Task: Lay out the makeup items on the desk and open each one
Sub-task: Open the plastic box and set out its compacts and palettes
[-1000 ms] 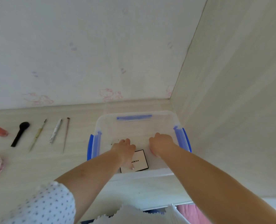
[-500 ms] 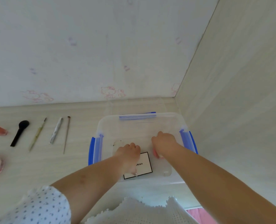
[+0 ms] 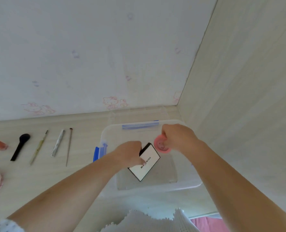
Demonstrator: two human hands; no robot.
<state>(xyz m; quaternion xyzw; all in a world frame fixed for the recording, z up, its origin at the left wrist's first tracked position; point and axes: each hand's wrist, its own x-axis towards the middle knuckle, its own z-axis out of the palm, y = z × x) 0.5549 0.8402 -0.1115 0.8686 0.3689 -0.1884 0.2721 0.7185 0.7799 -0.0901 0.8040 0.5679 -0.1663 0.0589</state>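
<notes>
Now both hands raised above the bin (image 3: 111, 131), left (image 3: 130, 154) gripping white case (image 3: 146, 162), right (image 3: 179, 137) pink jar (image 3: 161, 146).

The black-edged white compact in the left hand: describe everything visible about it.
The compact is a flat square case, white on top with a thin black border and dark lettering partly hidden by a finger. It looks like hard plastic or card and appears closed. The left hand grips its left edge, holding it turned corner-down over the clear bin.
</notes>
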